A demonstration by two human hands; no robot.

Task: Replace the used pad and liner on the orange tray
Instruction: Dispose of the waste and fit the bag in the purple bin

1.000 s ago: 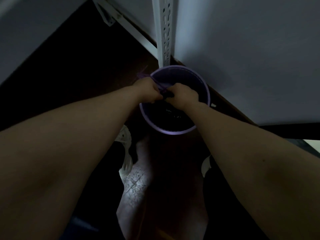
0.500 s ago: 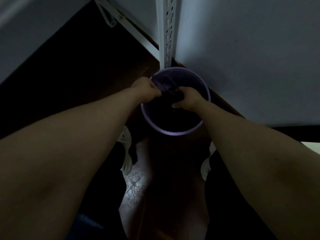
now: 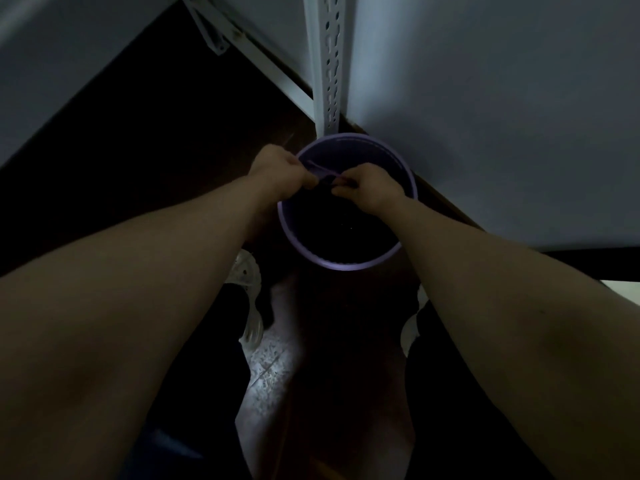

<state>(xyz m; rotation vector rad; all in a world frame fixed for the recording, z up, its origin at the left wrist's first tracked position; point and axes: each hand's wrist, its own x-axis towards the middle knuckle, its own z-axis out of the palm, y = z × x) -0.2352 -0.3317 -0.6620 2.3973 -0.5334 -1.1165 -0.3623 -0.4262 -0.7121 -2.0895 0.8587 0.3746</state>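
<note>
Head view, looking straight down in dim light: two bare forearms fill the lower corners and converge towards the middle, leaving a narrow wedge of open room between them. In that wedge a small patch of speckled floor tile (image 3: 270, 368) catches the light; the rest of the near floor is dark. A pale slipper (image 3: 247, 282) shows just beside the left forearm and another pale edge (image 3: 410, 327) beside the right, both close to the near side of the purple bin (image 3: 346, 265).

The bin stands on the floor, its round rim whole and its inside too dark to read. The left hand (image 3: 280, 174) sits at the bin's left rim and the right hand (image 3: 372, 192) hangs over its mouth. Both have their fingers curled in, pinching the two ends of a thin purple strip (image 3: 323, 173) stretched between them, above the far half of the opening. What the strip belongs to cannot be told, nor can the orange tray's place from this view.

The far rim of the bin sits hard against a white slotted upright (image 3: 330, 64), with a white diagonal rail (image 3: 273, 69) running up and left from it. A grey wall (image 3: 485, 98) closes the right side just beside the bin, so there is little room there; to the left lies a broad dark brown surface (image 3: 173, 133).
</note>
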